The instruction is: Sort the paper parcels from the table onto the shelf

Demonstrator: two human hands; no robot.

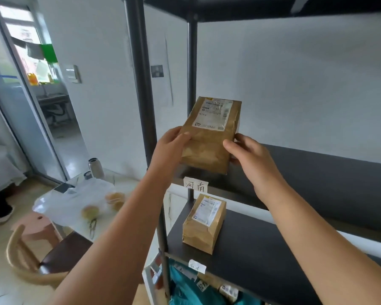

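Note:
A brown paper parcel [209, 142] with a white shipping label stands upright at the left front corner of the black middle shelf board [317, 172]. My left hand [167, 148] grips its left edge and my right hand [249, 159] grips its right edge. A second brown paper parcel [204, 223] with a label lies on the lower shelf board [262, 249], apart from both hands. A handwritten paper tag [195, 185] hangs on the middle board's front edge, just under the held parcel.
Black metal shelf posts [141, 84] rise left of the parcel. Another small tag [197, 266] marks the lower board; teal bags and packets [191, 289] lie beneath. A glass table [79, 194] with a plastic bag, a bottle and a phone stands left, beside a wooden chair [31, 260].

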